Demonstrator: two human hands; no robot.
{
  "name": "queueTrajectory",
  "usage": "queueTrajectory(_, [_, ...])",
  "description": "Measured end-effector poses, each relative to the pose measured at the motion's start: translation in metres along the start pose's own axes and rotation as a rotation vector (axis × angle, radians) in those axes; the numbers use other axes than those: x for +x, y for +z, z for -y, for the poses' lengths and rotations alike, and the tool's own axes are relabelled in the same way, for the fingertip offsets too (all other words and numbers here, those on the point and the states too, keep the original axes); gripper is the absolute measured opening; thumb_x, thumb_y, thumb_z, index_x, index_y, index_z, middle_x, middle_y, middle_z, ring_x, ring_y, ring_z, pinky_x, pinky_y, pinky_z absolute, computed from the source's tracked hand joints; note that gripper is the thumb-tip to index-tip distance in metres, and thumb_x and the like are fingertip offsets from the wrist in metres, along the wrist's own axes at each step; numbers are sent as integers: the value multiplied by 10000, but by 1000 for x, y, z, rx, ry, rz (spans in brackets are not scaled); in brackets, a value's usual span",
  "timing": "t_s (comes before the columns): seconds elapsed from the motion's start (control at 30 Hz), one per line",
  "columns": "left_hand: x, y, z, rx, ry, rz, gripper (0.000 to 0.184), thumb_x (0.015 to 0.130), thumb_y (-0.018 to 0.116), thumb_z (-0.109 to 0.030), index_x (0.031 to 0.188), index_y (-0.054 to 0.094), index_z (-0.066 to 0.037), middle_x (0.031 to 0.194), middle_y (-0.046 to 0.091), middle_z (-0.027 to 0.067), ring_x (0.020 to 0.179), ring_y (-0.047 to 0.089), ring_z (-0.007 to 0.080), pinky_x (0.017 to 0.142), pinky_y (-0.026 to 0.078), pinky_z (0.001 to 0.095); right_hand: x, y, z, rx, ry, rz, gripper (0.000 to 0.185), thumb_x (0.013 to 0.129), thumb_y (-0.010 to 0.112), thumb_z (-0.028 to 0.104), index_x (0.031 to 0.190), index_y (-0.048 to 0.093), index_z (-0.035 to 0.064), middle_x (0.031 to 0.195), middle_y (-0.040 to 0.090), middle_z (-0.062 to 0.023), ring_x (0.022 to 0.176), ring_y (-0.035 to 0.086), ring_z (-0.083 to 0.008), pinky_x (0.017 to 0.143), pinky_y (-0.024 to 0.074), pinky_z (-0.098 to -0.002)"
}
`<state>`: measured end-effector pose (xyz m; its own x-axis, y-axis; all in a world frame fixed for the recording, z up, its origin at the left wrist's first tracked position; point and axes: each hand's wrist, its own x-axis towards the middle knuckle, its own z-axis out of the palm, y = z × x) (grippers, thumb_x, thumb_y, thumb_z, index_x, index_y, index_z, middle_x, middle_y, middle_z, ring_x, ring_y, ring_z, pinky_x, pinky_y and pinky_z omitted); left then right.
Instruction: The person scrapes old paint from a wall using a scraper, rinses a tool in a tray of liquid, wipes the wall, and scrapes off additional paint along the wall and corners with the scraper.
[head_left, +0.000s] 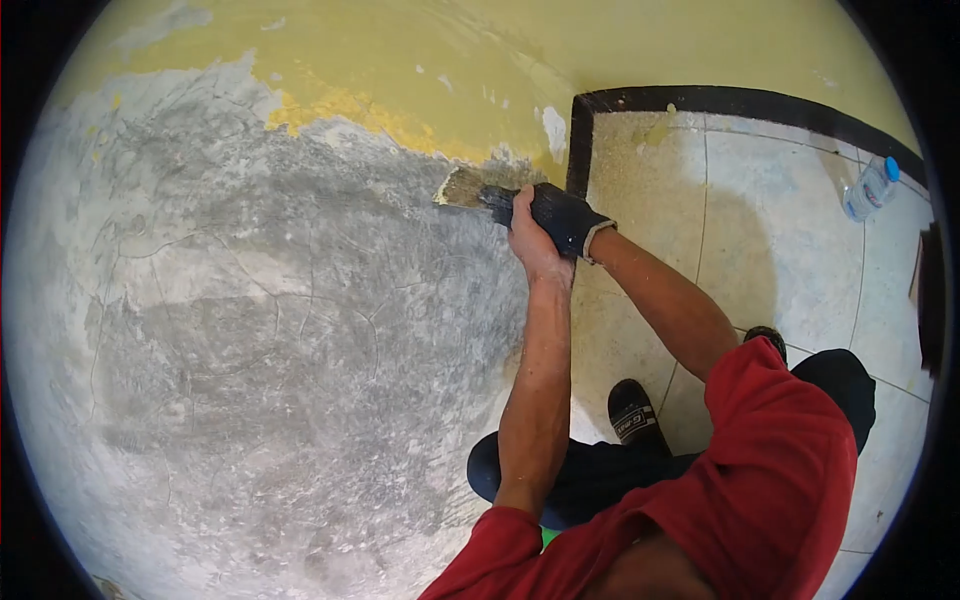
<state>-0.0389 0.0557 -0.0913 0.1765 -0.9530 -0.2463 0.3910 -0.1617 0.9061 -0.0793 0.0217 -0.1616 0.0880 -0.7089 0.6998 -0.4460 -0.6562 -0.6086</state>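
Note:
A wide scraper, its blade smeared with pale residue, lies against the wall near the edge between yellow paint and grey, scraped plaster. My right hand, in a dark glove, is closed around the scraper's dark handle. Bare and pressed against the glove, my left hand is also closed at the handle, with its thumb on top. Its other fingers are mostly hidden. Fine cracks run through the grey plaster.
Dark skirting borders the tiled floor on the right. A clear bottle with a blue cap lies near the skirting. A dark object stands at the right edge. My sandalled foot and bent knees are below.

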Motion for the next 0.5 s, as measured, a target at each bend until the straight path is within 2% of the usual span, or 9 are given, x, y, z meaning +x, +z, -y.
queueTrajectory(0.07, [9, -2, -7, -45, -34, 42, 172, 832, 574, -239, 855, 579, -68, 785, 609, 78, 716, 612, 218, 657, 522, 357, 3, 6, -3, -123, -79, -11, 167, 766, 529, 142, 856, 606, 25, 854, 621, -192, 821, 588, -348, 740, 459, -413])
queueTrajectory(0.13, [14, -4, -15, -51, -45, 127, 161, 829, 581, -223, 857, 585, -64, 780, 612, 77, 706, 613, 226, 653, 524, 359, -6, 9, 7, -59, -40, 7, 169, 769, 526, 145, 861, 606, 28, 852, 618, -191, 825, 587, -345, 745, 458, -412])
queueTrajectory(0.27, [-3, -1, -6, -38, -30, -48, 168, 830, 582, -231, 827, 582, -63, 750, 606, 73, 677, 613, 230, 650, 525, 360, 4, 14, -3, 100, 64, 65, 181, 779, 518, 160, 892, 606, 49, 854, 609, -190, 843, 581, -345, 761, 456, -404])
queueTrajectory(0.3, [9, -10, -8, -44, -9, 34, 214, 814, 596, -203, 928, 598, -21, 818, 617, 71, 716, 624, 216, 643, 529, 332, 14, 17, -1, 124, 63, -33, 190, 783, 519, 171, 903, 608, 55, 882, 615, -188, 869, 586, -337, 770, 456, -402])
queueTrajectory(0.33, [17, -4, -22, -28, 46, 92, 211, 821, 586, -195, 941, 600, -21, 827, 620, 71, 726, 624, 214, 657, 528, 334, 23, 19, 6, 156, 69, -125, 198, 787, 519, 181, 915, 610, 61, 910, 622, -187, 895, 591, -330, 780, 455, -399])
queueTrajectory(0.37, [31, 1, -40, -14, 90, 139, 210, 828, 577, -187, 955, 601, -22, 836, 624, 71, 735, 624, 212, 671, 527, 336, 46, 22, 3, 66, 23, -96, 204, 787, 523, 189, 918, 614, 61, 941, 628, -186, 907, 599, -319, 775, 462, -397])
queueTrajectory(0.4, [56, 1, -61, -6, 94, 297, 185, 840, 558, -182, 938, 607, -33, 850, 630, 66, 749, 623, 205, 688, 521, 331, 77, 19, -2, -18, -12, -66, 210, 788, 527, 197, 921, 618, 62, 972, 633, -186, 919, 608, -308, 770, 468, -395])
queueTrajectory(0.43, [55, 23, -85, 8, 125, 337, 173, 831, 573, -196, 899, 604, -40, 829, 625, 57, 737, 619, 196, 687, 513, 323, 110, 9, 1, 49, 26, -76, 210, 785, 531, 200, 911, 622, 58, 972, 638, -185, 909, 616, -304, 756, 475, -395])
queueTrajectory(0.5, [59, 58, -112, 105, 214, 256, 162, 846, 529, -203, 848, 589, -53, 769, 622, 68, 710, 618, 221, 680, 516, 331, 150, -25, 10, 128, -4, -111, 205, 776, 543, 203, 882, 628, 49, 944, 645, -186, 867, 628, -313, 722, 488, -397])
